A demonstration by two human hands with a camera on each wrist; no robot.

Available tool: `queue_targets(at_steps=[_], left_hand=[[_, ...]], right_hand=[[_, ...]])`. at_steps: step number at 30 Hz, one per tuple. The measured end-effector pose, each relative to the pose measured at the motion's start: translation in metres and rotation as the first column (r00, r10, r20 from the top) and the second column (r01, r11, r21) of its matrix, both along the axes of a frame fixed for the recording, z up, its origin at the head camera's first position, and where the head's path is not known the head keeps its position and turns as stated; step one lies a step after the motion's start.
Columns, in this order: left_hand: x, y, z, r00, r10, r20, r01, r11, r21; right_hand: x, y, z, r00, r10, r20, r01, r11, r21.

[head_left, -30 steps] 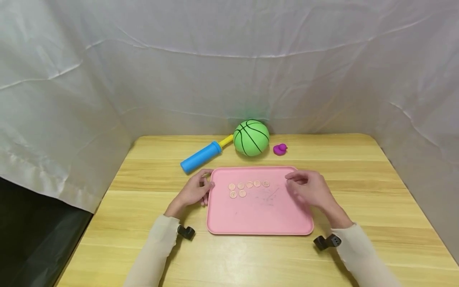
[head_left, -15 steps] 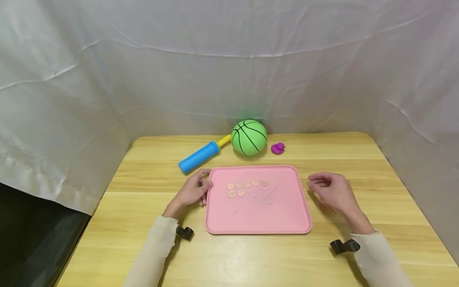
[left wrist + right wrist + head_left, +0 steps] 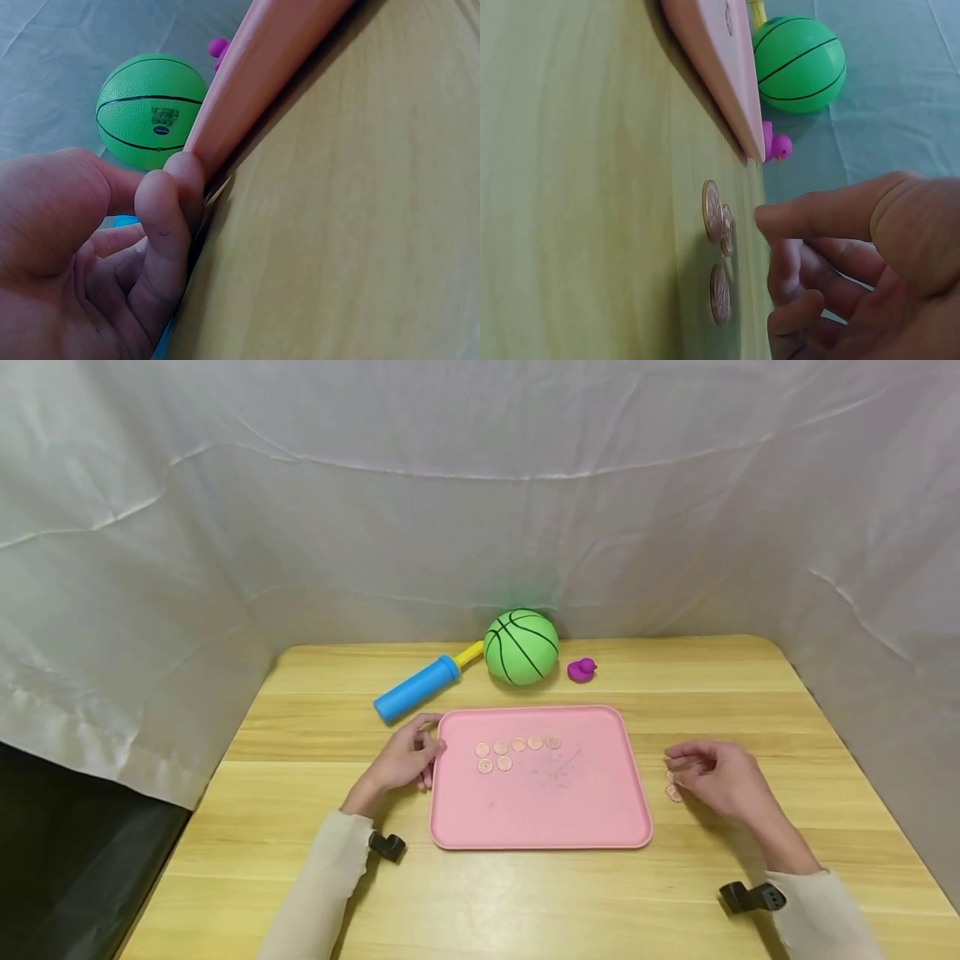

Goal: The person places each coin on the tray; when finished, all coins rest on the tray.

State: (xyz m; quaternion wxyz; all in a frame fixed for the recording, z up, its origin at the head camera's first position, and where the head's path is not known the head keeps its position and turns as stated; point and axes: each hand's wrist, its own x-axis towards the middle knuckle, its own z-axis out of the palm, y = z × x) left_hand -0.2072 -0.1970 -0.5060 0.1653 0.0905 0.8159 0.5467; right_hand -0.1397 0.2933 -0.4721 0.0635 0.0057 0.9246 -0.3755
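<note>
A pink tray lies mid-table, bearing several copper coins in two rows at its upper left. My left hand pinches the tray's left rim between thumb and finger; up close in the left wrist view, the fingertips sit right at the rim. To the right of the tray, my right hand is over loose coins, partly hiding them. Three of these coins show in the right wrist view, two of them overlapping. The right thumb and fingers are apart, loosely bent and holding nothing.
Behind the tray stand a green toy basketball, a blue hand pump with a yellow end, and a small purple duck. A pale curtain hangs along the table's back and sides.
My right hand has moved from over the tray's right side out to the right and down to the loose coins, which now show beside it. The left hand stays at the rim.
</note>
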Motion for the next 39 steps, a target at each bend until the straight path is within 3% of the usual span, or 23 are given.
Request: queue_targets(at_steps=[9, 27, 39], left_hand=[[0.001, -0.001, 0.000, 1.000, 0.000, -0.001, 0.000, 1.000, 0.003], [0.000, -0.001, -0.004, 1.000, -0.011, 0.005, 0.011, 1.000, 0.011], [0.000, 0.000, 0.000, 1.000, -0.013, 0.002, 0.013, 1.000, 0.020]], right_hand=[[0.002, 0.001, -0.006, 0.998, 0.059, -0.026, -0.059, 0.998, 0.006], [-0.015, 0.007, -0.008, 0.998, 0.064, -0.005, -0.064, 0.997, 0.036], [-0.024, 0.007, -0.007, 0.997, 0.072, 0.014, -0.072, 0.997, 0.033]])
